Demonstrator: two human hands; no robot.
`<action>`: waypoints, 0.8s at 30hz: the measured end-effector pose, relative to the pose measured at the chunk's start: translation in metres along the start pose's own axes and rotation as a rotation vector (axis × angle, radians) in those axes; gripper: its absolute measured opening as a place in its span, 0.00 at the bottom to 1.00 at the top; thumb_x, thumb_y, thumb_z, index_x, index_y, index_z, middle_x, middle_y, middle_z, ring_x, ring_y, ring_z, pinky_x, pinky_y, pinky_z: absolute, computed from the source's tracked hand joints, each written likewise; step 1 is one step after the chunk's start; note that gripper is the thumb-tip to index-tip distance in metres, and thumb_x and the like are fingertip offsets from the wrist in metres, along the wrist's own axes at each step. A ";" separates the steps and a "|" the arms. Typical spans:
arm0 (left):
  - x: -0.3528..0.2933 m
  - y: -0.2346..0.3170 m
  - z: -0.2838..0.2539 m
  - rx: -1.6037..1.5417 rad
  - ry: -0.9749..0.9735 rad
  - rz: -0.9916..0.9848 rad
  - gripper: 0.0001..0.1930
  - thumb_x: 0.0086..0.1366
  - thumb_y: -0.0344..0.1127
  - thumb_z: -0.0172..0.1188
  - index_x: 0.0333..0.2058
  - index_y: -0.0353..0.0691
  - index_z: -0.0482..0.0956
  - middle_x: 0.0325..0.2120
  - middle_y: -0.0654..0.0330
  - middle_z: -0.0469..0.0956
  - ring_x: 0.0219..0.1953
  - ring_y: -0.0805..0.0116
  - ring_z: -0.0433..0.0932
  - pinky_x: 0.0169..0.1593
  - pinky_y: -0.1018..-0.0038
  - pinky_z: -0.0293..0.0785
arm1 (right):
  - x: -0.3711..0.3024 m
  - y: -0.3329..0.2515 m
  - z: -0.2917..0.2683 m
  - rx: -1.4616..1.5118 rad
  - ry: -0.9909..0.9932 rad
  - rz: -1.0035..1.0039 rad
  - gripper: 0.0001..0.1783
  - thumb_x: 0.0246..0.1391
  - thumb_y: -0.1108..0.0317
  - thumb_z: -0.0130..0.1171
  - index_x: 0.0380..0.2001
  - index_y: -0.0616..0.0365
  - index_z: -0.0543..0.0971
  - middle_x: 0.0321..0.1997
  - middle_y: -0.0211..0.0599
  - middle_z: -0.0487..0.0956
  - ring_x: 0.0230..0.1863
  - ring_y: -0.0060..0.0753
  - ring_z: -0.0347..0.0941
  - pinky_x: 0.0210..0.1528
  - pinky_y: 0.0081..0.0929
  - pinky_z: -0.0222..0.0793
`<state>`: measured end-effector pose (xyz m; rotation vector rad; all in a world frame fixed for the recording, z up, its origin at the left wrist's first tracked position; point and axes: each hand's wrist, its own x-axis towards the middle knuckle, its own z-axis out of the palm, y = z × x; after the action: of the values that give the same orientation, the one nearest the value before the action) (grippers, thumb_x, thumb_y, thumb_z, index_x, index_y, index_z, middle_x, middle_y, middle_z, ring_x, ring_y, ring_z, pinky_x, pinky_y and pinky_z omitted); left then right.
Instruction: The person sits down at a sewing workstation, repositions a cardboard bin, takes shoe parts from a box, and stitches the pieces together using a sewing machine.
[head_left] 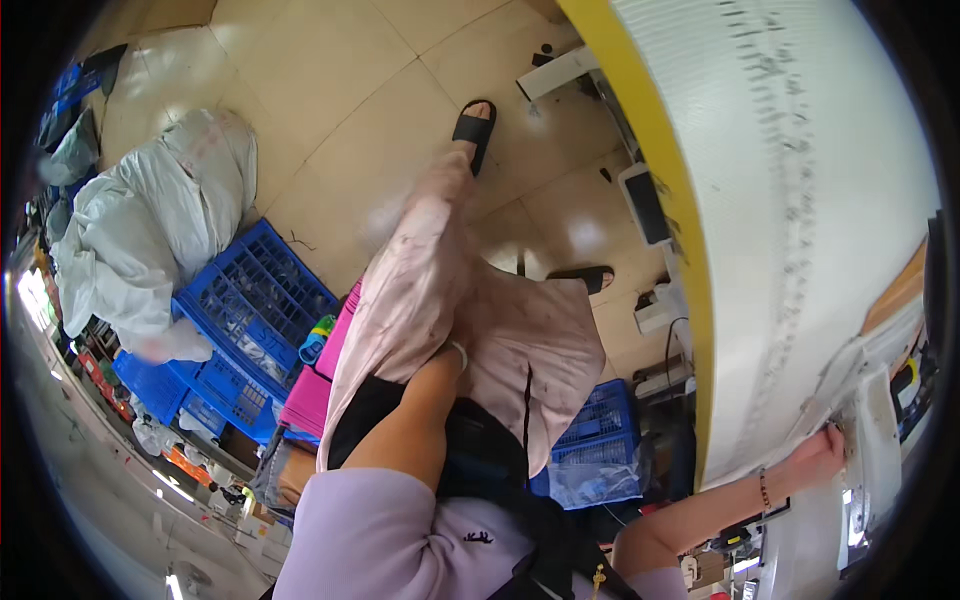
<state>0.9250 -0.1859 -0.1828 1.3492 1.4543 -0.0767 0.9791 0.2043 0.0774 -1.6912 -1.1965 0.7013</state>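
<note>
My left forearm [420, 415] reaches down to my lap, with a pale bangle at the wrist. The left hand itself is lost among the folds of my loose pale pink trousers [420, 250], so its fingers do not show. Out to the right, my right hand [812, 460] is at the near end of the white tabletop [780, 260], beside a white machine body [876, 455] that looks like a sewing machine. A dark beaded bracelet circles that wrist. The right fingertips are too small and partly hidden to show whether they grip anything.
Blue plastic crates [255, 300] and a large white sack [180, 190] stand on the left, near a bright pink seat-like surface [322, 375]. Another blue crate [597, 425] holds clear plastic under the table. The table's yellow edge [690, 250] runs along my right; black sandals [475, 130] are on the tiled floor.
</note>
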 end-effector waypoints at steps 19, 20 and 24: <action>0.090 0.084 -0.162 -0.055 0.164 0.440 0.14 0.56 0.37 0.50 0.37 0.37 0.78 0.37 0.45 0.76 0.43 0.52 0.74 0.47 0.58 0.68 | -0.010 0.041 -0.009 0.181 0.017 -0.062 0.21 0.35 0.82 0.52 0.39 0.68 0.69 0.43 0.39 0.70 0.45 0.35 0.66 0.49 0.25 0.64; 0.106 0.045 -0.183 -0.023 0.200 0.408 0.14 0.56 0.37 0.50 0.37 0.37 0.78 0.37 0.45 0.76 0.43 0.52 0.74 0.47 0.58 0.68 | -0.033 0.023 0.021 0.300 -0.040 0.061 0.21 0.34 0.82 0.51 0.38 0.67 0.68 0.42 0.39 0.69 0.44 0.35 0.66 0.48 0.25 0.63; 0.122 -0.027 -0.229 0.065 0.273 0.378 0.14 0.56 0.37 0.50 0.37 0.37 0.78 0.36 0.46 0.76 0.43 0.53 0.74 0.46 0.58 0.68 | -0.045 0.009 0.035 0.263 0.005 -0.030 0.19 0.32 0.81 0.49 0.35 0.65 0.67 0.38 0.38 0.67 0.42 0.35 0.64 0.46 0.26 0.61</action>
<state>0.7904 0.0368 -0.1929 1.7172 1.4006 0.3188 0.9367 0.1740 0.0523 -1.4533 -1.0733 0.7986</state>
